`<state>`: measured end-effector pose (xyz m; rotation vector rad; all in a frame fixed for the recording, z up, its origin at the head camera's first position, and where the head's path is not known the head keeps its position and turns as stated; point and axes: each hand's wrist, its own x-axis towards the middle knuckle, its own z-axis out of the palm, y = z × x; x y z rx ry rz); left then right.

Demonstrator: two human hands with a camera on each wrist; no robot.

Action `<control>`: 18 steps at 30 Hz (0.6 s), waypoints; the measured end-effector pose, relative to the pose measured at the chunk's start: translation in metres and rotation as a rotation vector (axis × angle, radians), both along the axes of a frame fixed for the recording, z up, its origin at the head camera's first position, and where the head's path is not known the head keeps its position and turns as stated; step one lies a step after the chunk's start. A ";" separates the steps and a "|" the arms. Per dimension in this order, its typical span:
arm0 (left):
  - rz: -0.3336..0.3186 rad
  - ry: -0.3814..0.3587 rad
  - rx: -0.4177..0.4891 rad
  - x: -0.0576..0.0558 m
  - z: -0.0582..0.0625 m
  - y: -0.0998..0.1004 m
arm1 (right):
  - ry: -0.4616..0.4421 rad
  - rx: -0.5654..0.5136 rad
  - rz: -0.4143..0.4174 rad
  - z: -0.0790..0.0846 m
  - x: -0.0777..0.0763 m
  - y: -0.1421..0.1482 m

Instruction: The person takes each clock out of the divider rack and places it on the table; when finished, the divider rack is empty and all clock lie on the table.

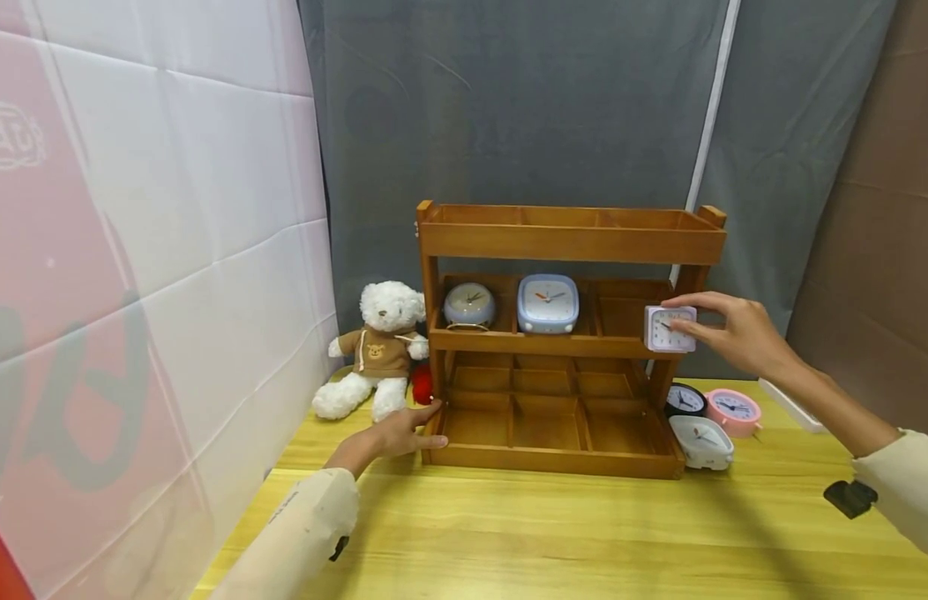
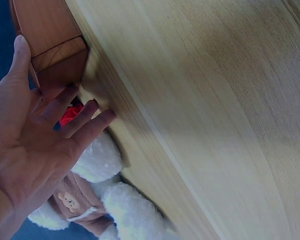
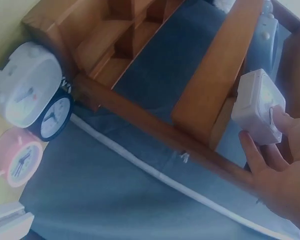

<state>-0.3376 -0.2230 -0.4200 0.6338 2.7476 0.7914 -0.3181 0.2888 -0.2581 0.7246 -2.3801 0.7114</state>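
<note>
My right hand (image 1: pixel 741 333) pinches a small square lilac alarm clock (image 1: pixel 659 330) between thumb and fingers. In the head view the clock overlaps the right end of the middle tier of a wooden shelf (image 1: pixel 554 460). The right wrist view shows the same clock (image 3: pixel 252 107) from its side, close to the shelf board. On the middle tier stand a round grey clock (image 1: pixel 469 305) and a blue-rimmed square clock (image 1: pixel 548 304). My left hand (image 1: pixel 400 429) is at the shelf's lower left corner, its fingers extended and thumb at the front edge (image 2: pixel 35 145).
Right of the shelf stand a black round clock (image 1: pixel 686 400), a pink clock (image 1: pixel 734 412) and a white clock (image 1: pixel 701 442). A white object (image 1: pixel 790 406) lies behind them. Left of the shelf sits a teddy bear (image 1: pixel 381 350) beside a red item (image 1: pixel 422 385).
</note>
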 end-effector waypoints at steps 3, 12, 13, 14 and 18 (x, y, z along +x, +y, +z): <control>0.001 -0.003 0.004 0.000 0.000 0.000 | 0.004 0.017 -0.009 -0.003 0.003 0.009; -0.010 0.004 -0.009 0.000 0.001 0.000 | -0.038 0.018 -0.079 -0.016 0.011 0.034; -0.009 0.004 -0.009 0.000 0.001 0.000 | -0.043 0.019 -0.086 -0.018 0.012 0.037; -0.009 0.004 -0.008 0.000 0.001 0.000 | -0.052 0.018 -0.092 -0.020 0.013 0.040; -0.007 0.007 -0.010 0.000 0.001 -0.001 | -0.081 0.016 -0.115 -0.029 0.015 0.052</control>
